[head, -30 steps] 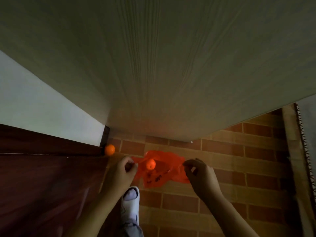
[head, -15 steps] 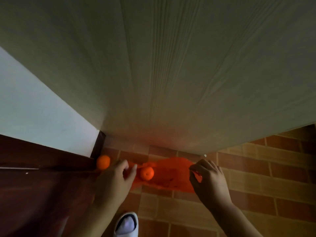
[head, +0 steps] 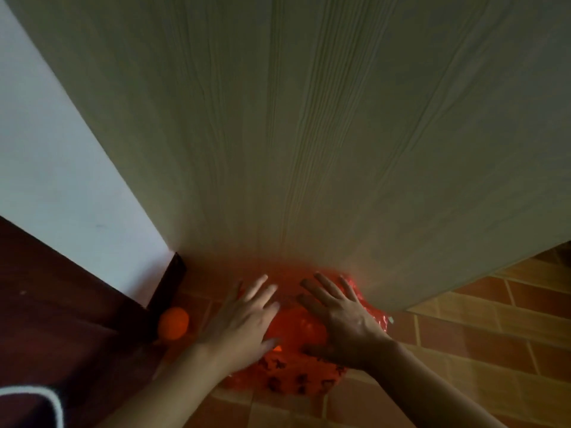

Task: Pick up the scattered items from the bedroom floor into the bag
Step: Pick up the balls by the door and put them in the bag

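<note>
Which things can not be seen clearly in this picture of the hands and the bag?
- Head view: middle of the orange plastic bag, covered by the left hand and right hand.
- Whether a fruit lies in the bag: only an orange bulge shows between the hands.
- Black print on the bag: too blurred to read.
- Bag's far edge: in shadow at the foot of the pale wooden panel.
- Orange fruit: dim, exact kind unclear.

We reach both bare forearms forward and down from the lower edge of the view. Our left hand (head: 247, 319) lies palm down with its fingers straight and spread. Our right hand (head: 343, 316) lies the same way just beside it, fingers splayed forward, thumbs pointing toward each other.
</note>
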